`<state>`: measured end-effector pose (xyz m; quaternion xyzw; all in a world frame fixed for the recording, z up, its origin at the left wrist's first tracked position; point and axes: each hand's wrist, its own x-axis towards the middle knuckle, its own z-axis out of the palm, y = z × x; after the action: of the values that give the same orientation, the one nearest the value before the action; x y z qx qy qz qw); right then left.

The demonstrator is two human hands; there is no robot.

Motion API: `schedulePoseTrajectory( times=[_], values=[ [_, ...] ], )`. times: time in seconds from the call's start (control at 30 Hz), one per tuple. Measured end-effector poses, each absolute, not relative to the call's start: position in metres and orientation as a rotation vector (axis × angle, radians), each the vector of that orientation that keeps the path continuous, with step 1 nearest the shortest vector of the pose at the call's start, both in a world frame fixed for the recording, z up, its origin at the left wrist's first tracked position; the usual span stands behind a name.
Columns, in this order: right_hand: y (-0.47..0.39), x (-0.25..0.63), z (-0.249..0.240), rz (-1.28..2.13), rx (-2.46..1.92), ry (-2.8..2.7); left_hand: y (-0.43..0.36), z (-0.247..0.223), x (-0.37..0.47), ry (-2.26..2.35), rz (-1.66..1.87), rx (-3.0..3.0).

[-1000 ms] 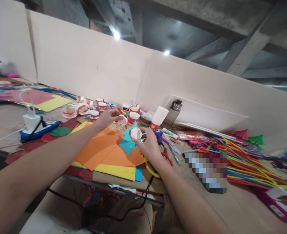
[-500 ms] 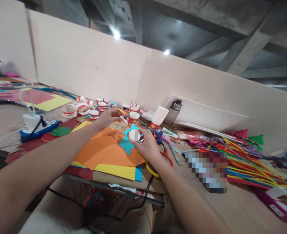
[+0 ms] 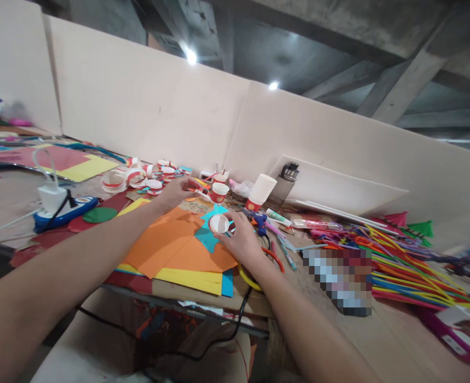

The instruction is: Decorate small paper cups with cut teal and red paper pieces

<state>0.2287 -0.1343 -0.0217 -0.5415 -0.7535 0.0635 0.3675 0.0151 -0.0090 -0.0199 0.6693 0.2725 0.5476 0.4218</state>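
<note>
My right hand (image 3: 240, 234) grips the short white base of a cut paper cup (image 3: 219, 224), fingers curled at its side. Under that base lies a blue paper shape (image 3: 207, 239) with pointed edges, on top of orange paper sheets (image 3: 158, 242). Farther back and to the left, my left hand (image 3: 179, 192) has its fingers pinched on a red-and-white cut piece of paper cup (image 3: 203, 193), partly hidden by the fingers. Just beyond it stands a white-and-red paper cup (image 3: 220, 191).
Several cut cup pieces (image 3: 135, 177) lie at the back left. A stack of paper cups (image 3: 262, 190) and a dark bottle (image 3: 285, 186) stand behind. A blue glue gun (image 3: 261, 223), colourful pipe cleaners (image 3: 414, 271) and a blue power strip (image 3: 65, 213) lie around.
The red-and-white cup piece at my left hand has shifted slightly up and turned, showing more of its length. My right hand and the cup base stay nearly in place.
</note>
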Motion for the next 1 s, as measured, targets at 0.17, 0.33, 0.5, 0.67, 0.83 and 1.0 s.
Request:
schedulePoseTrajectory(
  times=[0.17, 0.33, 0.5, 0.67, 0.83, 1.0],
  values=[
    [-0.134, 0.229, -0.023, 0.162, -1.375, -1.945, -0.007, -0.022, 0.015, 0.719, 1.351, 1.7],
    [-0.133, 0.229, -0.024, 0.148, -1.362, -1.956, -0.009, -0.021, 0.014, 0.737, 1.338, 1.717],
    [-0.133, 0.23, -0.024, 0.152, -1.385, -1.963, -0.017, -0.016, 0.016, 0.763, 1.302, 1.707],
    [-0.134, 0.229, -0.023, 0.146, -1.387, -1.985, -0.019, -0.014, 0.017, 0.769, 1.296, 1.685],
    [-0.135, 0.228, -0.022, 0.162, -1.385, -1.976, -0.016, -0.017, 0.017, 0.753, 1.299, 1.667],
    [-0.134, 0.228, -0.023, 0.155, -1.387, -1.977, -0.014, -0.019, 0.016, 0.743, 1.282, 1.696]
  ],
)
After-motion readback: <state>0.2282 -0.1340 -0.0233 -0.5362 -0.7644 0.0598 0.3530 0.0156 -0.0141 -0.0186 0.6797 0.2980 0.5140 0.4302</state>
